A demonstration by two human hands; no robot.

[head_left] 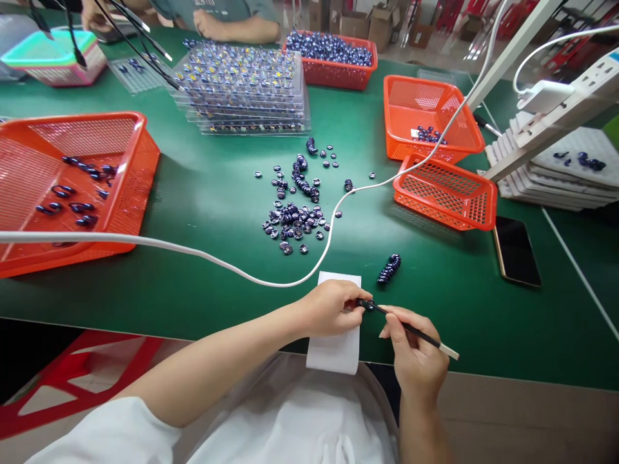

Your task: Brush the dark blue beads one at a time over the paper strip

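Note:
Over a strip of white paper [338, 351] at the table's front edge, my left hand [333, 308] pinches a small dark shiny piece [369, 305] between thumb and fingers. My right hand [420, 351], held like a writing grip, is closed on a thin black stick tool [423, 335] with a pale rear end. The tool's tip meets the dark piece; the exact contact is too small to make out. Just beyond my hands lies a short row of dark glossy rings [389, 269]. Farther off is a loose pile of small dark glossy pieces [294, 222].
A white cable [271, 283] crosses the table. Orange baskets stand left [152, 158] and right [469, 193], near a phone [517, 251]. Stacked clear trays [251, 84] and a full red basket [333, 77] are at the back, where another person's hand [210, 26] rests.

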